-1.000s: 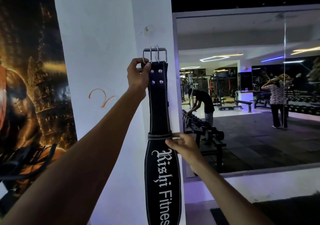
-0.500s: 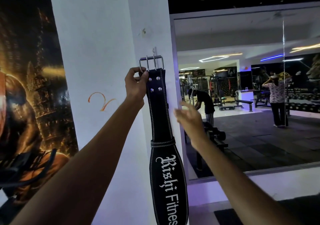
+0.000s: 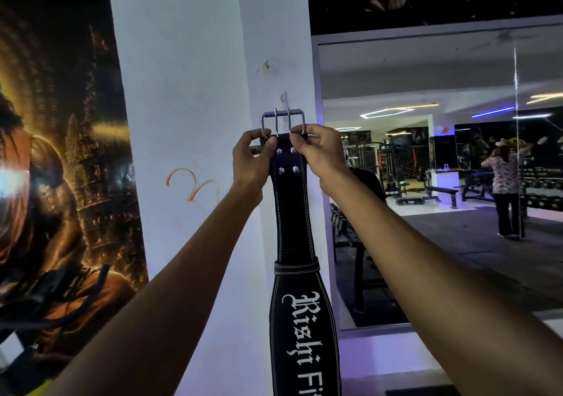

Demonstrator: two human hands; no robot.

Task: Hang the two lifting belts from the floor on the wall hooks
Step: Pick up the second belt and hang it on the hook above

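Location: commercial gym. Evidence: wall mirror (image 3: 441, 182) reflects training floor with dumbbell rack (image 3: 542, 187), flat bench (image 3: 440, 193), cable machine (image 3: 390, 164), dark rubber flooring, strip ceiling lights. Leather lifting belt (image 3: 300, 273) bears "Fitness" lettering. Large poster (image 3: 61, 151) covers wall left of white pillar (image 3: 198, 90). Another person (image 3: 507, 188) stands among equipment.

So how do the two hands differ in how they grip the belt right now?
The left hand pinches the belt's left top corner, thumb across the front; the right hand pinches the right corner, fingertips at the buckle. The left sits slightly lower than the right. Both hold the buckle end up just under the wall hook.
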